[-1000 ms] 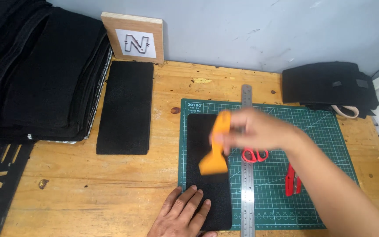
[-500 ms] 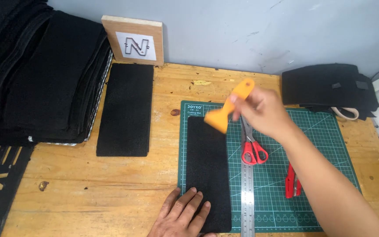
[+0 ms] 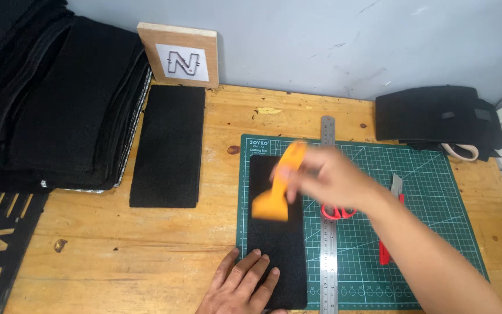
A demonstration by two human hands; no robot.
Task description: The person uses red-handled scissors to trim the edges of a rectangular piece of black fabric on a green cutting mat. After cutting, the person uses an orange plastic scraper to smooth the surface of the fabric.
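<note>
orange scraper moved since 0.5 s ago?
Yes. The orange scraper has come down from the cutting mat's top edge, toward the person, over the black strip.

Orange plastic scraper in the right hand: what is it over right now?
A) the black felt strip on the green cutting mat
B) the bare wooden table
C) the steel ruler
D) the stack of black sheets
A: the right hand holds the orange plastic scraper over the black felt strip lying on the green cutting mat, while the left hand presses the strip's near end.

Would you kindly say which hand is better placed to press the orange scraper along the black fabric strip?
Probably the right hand: it already grips the orange plastic scraper above the black fabric strip. The left hand lies flat on the strip's near end.
</note>
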